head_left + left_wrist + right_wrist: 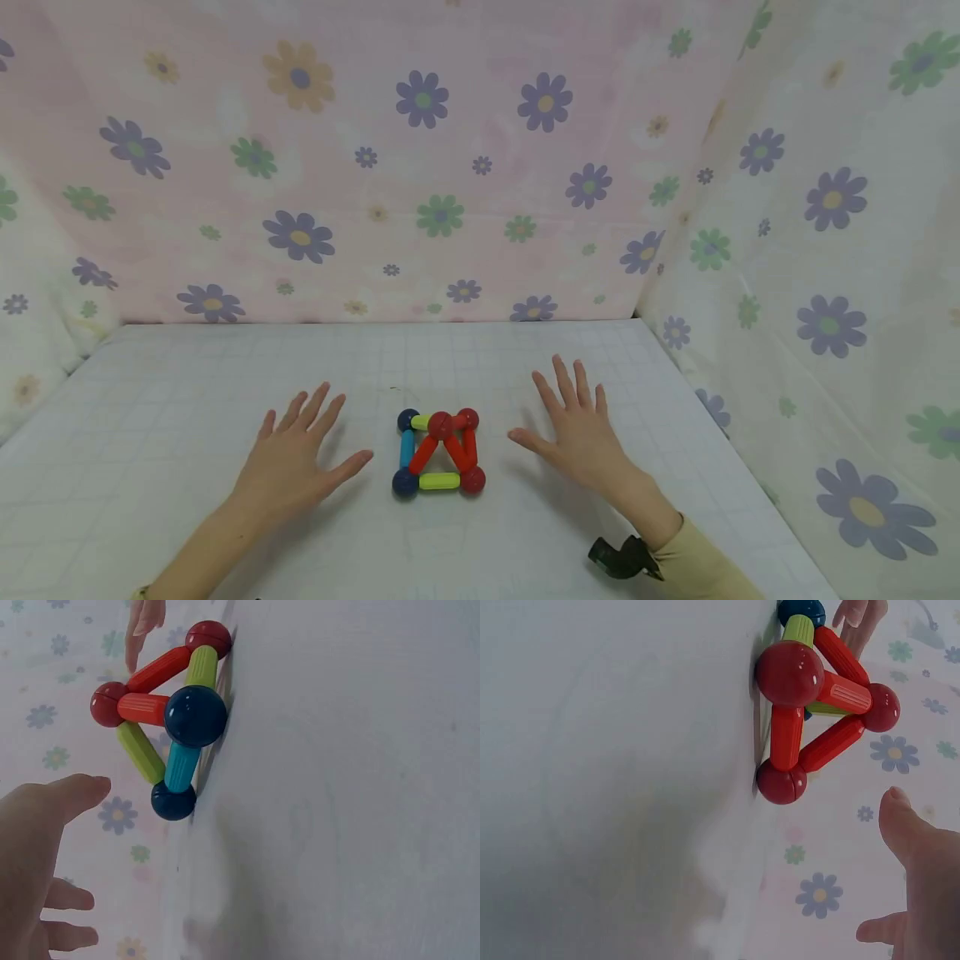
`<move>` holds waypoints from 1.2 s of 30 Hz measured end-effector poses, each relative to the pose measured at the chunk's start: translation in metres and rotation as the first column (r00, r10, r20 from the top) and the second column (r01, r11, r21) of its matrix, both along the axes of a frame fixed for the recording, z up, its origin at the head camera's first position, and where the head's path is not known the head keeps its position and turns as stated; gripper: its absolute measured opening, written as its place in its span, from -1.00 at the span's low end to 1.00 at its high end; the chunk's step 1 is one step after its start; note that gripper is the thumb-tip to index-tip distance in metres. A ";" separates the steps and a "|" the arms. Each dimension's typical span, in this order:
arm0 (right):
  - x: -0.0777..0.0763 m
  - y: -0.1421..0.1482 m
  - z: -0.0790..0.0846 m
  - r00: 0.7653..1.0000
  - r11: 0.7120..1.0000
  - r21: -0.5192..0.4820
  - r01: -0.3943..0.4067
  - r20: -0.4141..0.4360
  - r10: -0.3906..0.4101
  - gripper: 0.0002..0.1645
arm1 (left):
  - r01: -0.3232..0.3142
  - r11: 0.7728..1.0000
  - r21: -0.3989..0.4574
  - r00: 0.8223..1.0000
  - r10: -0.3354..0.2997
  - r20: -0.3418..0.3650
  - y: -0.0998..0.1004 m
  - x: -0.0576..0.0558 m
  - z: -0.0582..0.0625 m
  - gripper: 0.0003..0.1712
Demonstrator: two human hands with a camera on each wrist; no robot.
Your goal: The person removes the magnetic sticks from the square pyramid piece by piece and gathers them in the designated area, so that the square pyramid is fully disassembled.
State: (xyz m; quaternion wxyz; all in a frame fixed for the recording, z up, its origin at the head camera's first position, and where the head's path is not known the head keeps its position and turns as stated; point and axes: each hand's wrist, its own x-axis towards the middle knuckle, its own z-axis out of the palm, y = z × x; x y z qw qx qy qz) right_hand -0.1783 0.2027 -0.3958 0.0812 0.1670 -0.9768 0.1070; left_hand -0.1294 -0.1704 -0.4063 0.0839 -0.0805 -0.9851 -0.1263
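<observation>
A small pyramid of balls and rods (439, 481) stands on the white table between the two hands. Its square base has two dark blue balls (195, 716) on the left and two red balls (789, 673) on the right, joined by yellow-green, light blue and red rods. One more red ball (440, 426) forms the raised top, where sloping rods meet. My left hand (288, 462) is spread to the left of the pyramid, fingers straight and apart from it. To its right, my right hand (581, 433) is spread the same way, holding nothing.
The white table (225, 358) has a faint grid pattern. A flowered cloth (480, 242) hangs behind it, and another flowered cloth (787, 250) runs along the right side. A black wrist device (624, 558) sits at the right sleeve's cuff.
</observation>
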 end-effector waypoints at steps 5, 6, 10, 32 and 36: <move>0.002 -0.013 0.000 0.997 0.995 -0.081 -0.056 0.050 0.060 0.10 | 0.057 0.984 0.169 0.989 -0.078 0.124 0.015 -0.002 -0.002 0.07; 0.003 -0.016 0.000 0.996 0.992 -0.102 -0.068 0.057 0.074 0.09 | 0.060 0.973 0.221 0.984 -0.095 0.150 0.017 -0.003 -0.003 0.08; 0.003 -0.025 -0.001 0.987 0.977 -0.186 -0.109 0.100 0.129 0.03 | 0.065 0.918 0.391 0.962 -0.162 0.221 0.026 -0.009 -0.009 0.09; -0.003 -0.071 -0.003 0.918 0.792 -0.524 -0.314 0.045 0.394 -0.49 | 0.224 0.759 0.611 0.894 -0.410 0.182 0.043 -0.025 -0.034 0.25; -0.004 -0.078 0.000 0.901 0.774 -0.530 -0.347 0.039 0.431 -0.54 | 0.229 0.757 0.612 0.894 -0.413 0.176 0.044 -0.023 -0.033 0.26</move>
